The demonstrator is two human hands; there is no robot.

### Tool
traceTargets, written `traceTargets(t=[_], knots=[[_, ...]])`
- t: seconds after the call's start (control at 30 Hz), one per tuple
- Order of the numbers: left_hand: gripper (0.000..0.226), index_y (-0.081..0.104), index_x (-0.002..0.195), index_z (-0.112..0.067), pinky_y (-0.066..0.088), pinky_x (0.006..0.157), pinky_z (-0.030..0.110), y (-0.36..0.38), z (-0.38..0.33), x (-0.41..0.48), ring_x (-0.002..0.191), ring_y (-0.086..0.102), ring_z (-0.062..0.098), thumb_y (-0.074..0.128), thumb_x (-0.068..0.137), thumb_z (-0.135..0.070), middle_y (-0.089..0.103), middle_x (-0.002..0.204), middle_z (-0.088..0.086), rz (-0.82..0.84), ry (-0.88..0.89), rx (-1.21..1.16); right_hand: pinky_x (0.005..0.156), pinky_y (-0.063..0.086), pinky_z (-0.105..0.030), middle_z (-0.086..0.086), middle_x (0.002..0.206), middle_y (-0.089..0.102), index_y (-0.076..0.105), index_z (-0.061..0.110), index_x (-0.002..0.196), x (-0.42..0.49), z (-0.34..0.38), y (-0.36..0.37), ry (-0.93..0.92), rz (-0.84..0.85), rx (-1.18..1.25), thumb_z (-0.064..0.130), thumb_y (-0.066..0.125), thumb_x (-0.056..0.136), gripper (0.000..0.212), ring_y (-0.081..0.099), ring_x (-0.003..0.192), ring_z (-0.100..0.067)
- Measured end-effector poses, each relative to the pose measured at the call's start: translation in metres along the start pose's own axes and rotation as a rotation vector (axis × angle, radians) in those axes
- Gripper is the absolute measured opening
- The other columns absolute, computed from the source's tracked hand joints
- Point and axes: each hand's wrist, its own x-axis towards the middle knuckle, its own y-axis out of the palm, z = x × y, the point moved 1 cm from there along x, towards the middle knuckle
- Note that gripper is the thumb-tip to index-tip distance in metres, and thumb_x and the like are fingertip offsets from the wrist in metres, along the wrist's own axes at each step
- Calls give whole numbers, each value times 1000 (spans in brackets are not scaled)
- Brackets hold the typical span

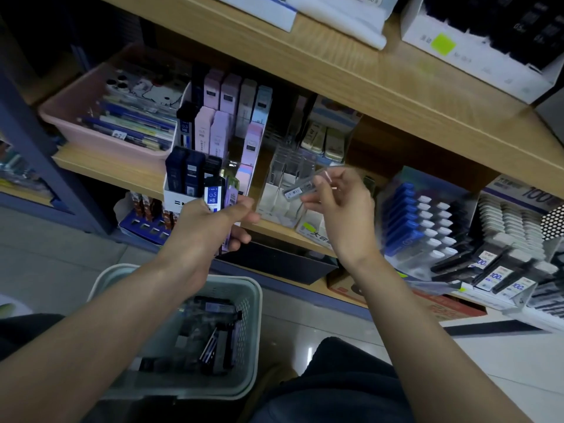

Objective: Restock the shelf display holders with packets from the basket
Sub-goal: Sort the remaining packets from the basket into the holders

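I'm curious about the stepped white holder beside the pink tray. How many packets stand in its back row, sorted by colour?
Pink packets: 2
Pale grey packet: 1
Light blue packet: 1
Dark packet, partly hidden at the left end: 1
Total: 5

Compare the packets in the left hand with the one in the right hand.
Count: the left hand grips several packets, the left-hand bunch; the right hand pinches just one, the grey packet.
Colour: the left-hand bunch shows a dark front packet with a blue 0.5 HB label; the grey packet looks clear and greyish.
Pose: the left-hand bunch stands upright; the grey packet lies tilted, nearly sideways.
Both are slim, oblong packets.
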Motion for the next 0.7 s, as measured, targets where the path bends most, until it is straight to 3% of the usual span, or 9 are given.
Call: traceTargets(t=[0.17, 0.3, 0.47, 0.7], knots=[[8, 65, 91, -11, 35, 36, 17, -8, -3, 4, 37, 46, 5, 60, 90, -17, 67, 61, -4, -9, -15, -9, 73, 54, -21, 11, 83, 54, 49, 17, 94, 17, -9, 17, -128, -6, -170, 4, 48, 95, 13, 64, 78, -15], [7, 64, 90, -11, 34, 36, 15, -11, -4, 4, 37, 46, 4, 58, 91, -14, 66, 57, -5, 7, -12, -29, 78, 53, -42, 5, 86, 58, 51, 18, 93, 32, -14, 26, -180, -29, -286, 2, 49, 93, 16, 62, 83, -19], [8, 64, 89, -13, 35, 37, 15, -13, -4, 6, 38, 46, 4, 57, 91, -13, 64, 55, -6, 15, -31, -28, 86, 47, -35, -4, 114, 55, 64, 14, 104, 45, -23, 34, -158, 18, -639, 14, 50, 95, 16, 58, 98, -21], [16, 68, 99, -8, 29, 36, 16, -15, -5, 6, 38, 38, 6, 58, 91, -17, 49, 53, -4, 134, -77, 60, 75, 47, -35, -2, 122, 53, 59, 17, 114, 46, -24, 37, -171, -1, -794, 17, 52, 94, 21, 57, 102, -22]])
